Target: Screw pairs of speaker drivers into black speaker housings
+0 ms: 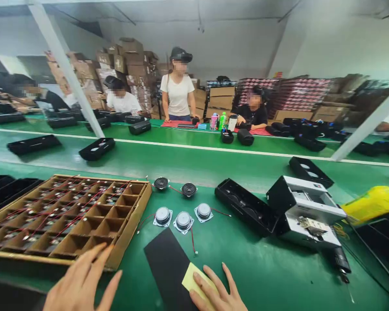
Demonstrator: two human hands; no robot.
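My left hand reaches over the near right corner of a divided cardboard box, its fingers apart and nothing in them. Under my right hand lies a yellow paper pad, the spread fingers resting flat on it. That pad overlaps a black rectangular sheet on the green table. Just beyond are several small speakers: a silver-backed speaker with a red wire sits in the middle, and a black-coned speaker lies face up behind it.
A black speaker housing rests against a white-and-black machine at right, with an electric screwdriver beside it. A yellow bag lies farther right. Across the green conveyor belt, several people work among black housings.
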